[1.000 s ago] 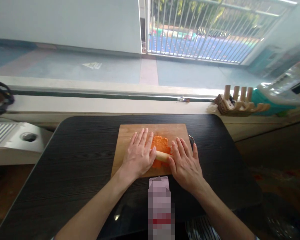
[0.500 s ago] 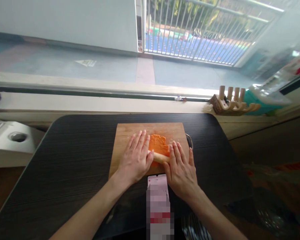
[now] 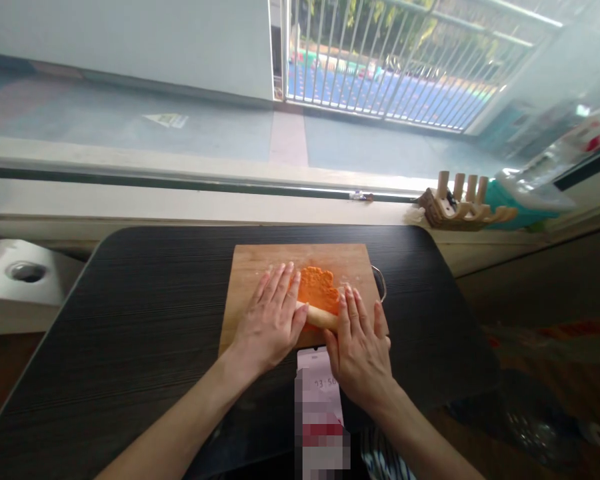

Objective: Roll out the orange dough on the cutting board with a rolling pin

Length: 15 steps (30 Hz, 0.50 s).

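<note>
Daylight enters through a barred window [image 3: 380, 67] beyond a pale ledge; on the near sill [image 3: 205, 201], at far right, sit a brown holder with upright pale wooden pegs [image 3: 460, 210] and a teal container [image 3: 503, 200]. Below the sill, a dark wood-grain counter [image 3: 145, 300] carries the work. A white unit [image 3: 13, 280] with a round recess stands beyond its left side, cut by the frame edge.

Wooden board [image 3: 245, 267]: flat on the counter, metal handle [image 3: 384, 285] at its right edge. Orange sheet [image 3: 316, 287]: flattened on the board, irregular at the far edge, partly covered by the left hand. Rolling pin [image 3: 320, 316]: lies across the near part of the sheet, slightly slanted.

Hands: left [image 3: 270, 323] laid over the pin's left end, right [image 3: 363, 347] over its right end. Both lie flat with fingers extended forward, pressing rather than clenching; palm contact is hidden. Phone [image 3: 320, 363]: just beside the board's near edge, lower part pixelated.
</note>
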{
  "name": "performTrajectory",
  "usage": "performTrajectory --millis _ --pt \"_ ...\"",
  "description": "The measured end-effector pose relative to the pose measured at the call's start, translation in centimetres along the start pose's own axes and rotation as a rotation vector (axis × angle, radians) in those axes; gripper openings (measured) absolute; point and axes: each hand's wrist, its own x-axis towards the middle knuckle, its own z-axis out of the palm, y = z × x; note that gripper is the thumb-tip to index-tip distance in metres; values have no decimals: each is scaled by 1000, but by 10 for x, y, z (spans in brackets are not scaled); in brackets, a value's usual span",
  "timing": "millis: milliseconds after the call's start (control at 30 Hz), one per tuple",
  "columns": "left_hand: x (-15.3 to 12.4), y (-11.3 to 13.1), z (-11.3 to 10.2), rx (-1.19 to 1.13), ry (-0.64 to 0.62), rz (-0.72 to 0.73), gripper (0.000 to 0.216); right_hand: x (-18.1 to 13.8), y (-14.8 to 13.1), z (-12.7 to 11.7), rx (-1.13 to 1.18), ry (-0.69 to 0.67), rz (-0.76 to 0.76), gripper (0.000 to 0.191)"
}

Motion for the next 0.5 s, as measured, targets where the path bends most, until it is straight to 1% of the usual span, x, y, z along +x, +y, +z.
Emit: performTrajectory --millis 67,167,233,300,433,500 --pt "9 0 2 8 -14 -4 58 10 6 1 9 -28 -7 56" --pt "42 0 7 20 -75 -63 58 39 23 4 14 -112 56 54" --pt "54 1 8 14 -92 -76 58 48 26 4 18 -140 92 53" --pt "48 0 7 8 -93 -45 57 39 20 3 13 -120 78 53" --pt "8 -1 2 -1 -25 4 57 1 -4 -1 14 -39 12 58" --pt "2 -2 1 -11 -17 14 57 -1 -6 -1 17 -24 3 58"
